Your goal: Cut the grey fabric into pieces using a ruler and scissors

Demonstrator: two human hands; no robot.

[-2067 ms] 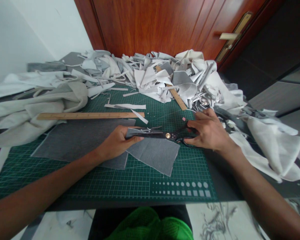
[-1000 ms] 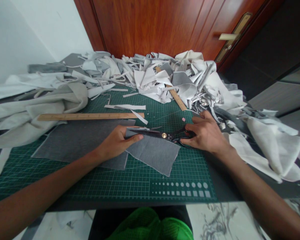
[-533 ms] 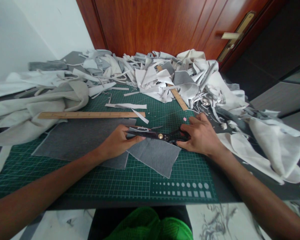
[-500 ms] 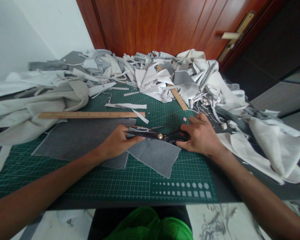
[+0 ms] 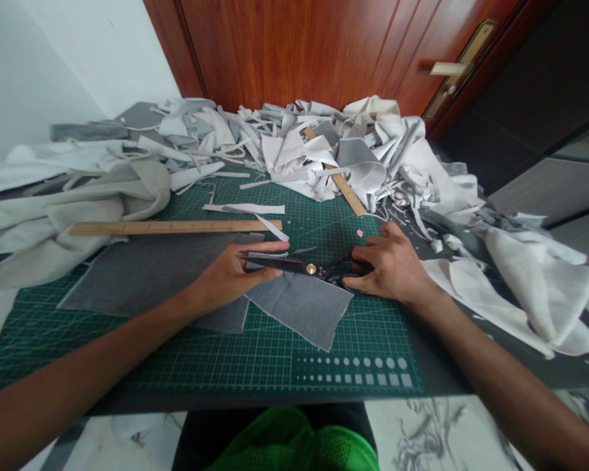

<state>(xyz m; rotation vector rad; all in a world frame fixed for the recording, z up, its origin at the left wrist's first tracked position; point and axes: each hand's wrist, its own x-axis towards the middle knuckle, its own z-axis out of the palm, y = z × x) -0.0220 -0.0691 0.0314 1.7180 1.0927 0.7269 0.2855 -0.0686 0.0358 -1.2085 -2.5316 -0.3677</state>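
Observation:
Black-handled scissors lie level over the cutting mat, blades closed or nearly so and pointing left. My right hand is wrapped round their handle loops. At the blade end, my left hand has its thumb on the edge of a small grey cloth piece, its index finger stretched beyond the blades. The remaining left fingers are hidden. A narrow pale strip lies between that index finger and the blades. Beneath my left forearm rests a larger grey cloth.
A wooden ruler lies beyond the larger cloth, and another ruler sticks out of a heap of pale fabric scraps. More cloth is at right. The green mat reaches near the table's front edge.
The scissor blades have come closer together, and my left index finger has stretched out to the right past them. The whole view has shifted slightly.

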